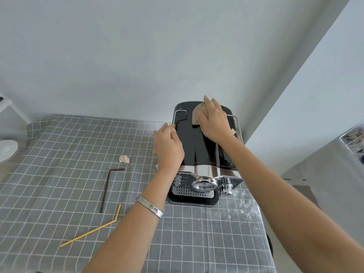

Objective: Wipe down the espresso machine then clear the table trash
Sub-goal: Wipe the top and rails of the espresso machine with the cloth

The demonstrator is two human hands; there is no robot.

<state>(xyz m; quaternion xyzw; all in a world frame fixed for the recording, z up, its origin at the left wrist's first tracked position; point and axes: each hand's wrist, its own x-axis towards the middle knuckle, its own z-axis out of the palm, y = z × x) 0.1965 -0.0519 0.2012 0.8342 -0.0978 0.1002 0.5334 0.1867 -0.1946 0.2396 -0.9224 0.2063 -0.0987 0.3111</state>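
Note:
A black and chrome espresso machine (199, 146) stands at the table's right side against the wall. My right hand (213, 123) presses a brownish cloth (198, 113) flat on the machine's glossy top, near its back. My left hand (167, 146) holds the machine's left side by the metal rail. Trash lies on the checked tablecloth (59, 154): a crumpled paper ball (124, 153), a dark brown bent straw (107, 186) and a yellow bent straw (92, 230). Another scrap of paper (157, 166) peeks out behind my left wrist.
A white plate (6, 149) sits at the left table edge beside a white frame. White powdery smears mark the cloth at the machine's right (244, 201). A grey counter with a clear box (354, 138) stands at the far right.

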